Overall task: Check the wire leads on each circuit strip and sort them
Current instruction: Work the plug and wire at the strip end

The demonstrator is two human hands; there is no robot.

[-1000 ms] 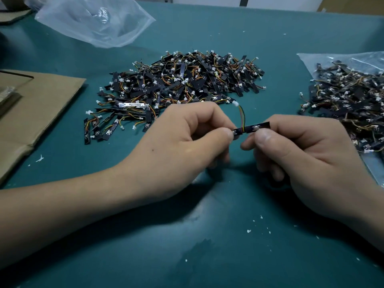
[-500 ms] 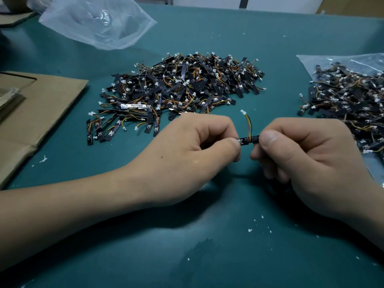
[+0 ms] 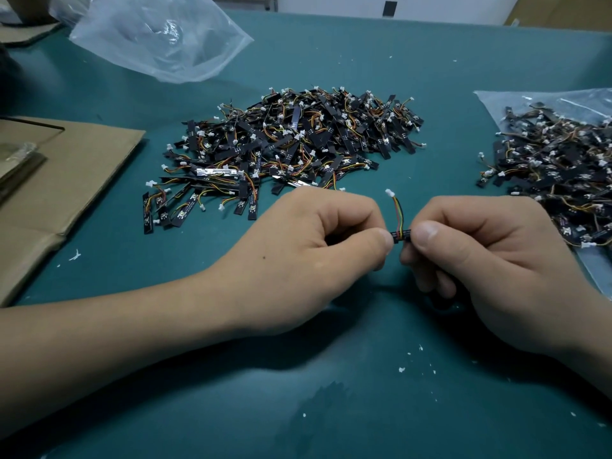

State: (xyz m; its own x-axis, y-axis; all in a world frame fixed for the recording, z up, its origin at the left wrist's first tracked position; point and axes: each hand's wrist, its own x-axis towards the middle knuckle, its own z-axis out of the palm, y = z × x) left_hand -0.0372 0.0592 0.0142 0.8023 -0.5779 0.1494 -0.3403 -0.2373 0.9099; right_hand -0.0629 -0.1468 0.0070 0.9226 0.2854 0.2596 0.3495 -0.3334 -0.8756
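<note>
One small black circuit strip (image 3: 401, 234) is held between my two hands just above the green table. My left hand (image 3: 308, 256) pinches its left end with thumb and curled fingers. My right hand (image 3: 490, 270) pinches its right end, hiding most of the strip. Its coloured wire leads (image 3: 398, 213) stand up from the gap, ending in a white connector (image 3: 389, 193). A large loose pile of strips (image 3: 291, 150) lies behind my hands. A second pile of strips (image 3: 559, 170) lies on a clear plastic bag at the right.
A flattened cardboard sheet (image 3: 66, 180) lies at the left. A crumpled clear plastic bag (image 3: 159, 38) sits at the back left. Small white specks (image 3: 417, 362) dot the green table (image 3: 331, 409) in front of my hands.
My right hand has slid left along the strip, covering more of it. The wire leads now stand more upright between my thumbs. Both hands sit slightly lower.
</note>
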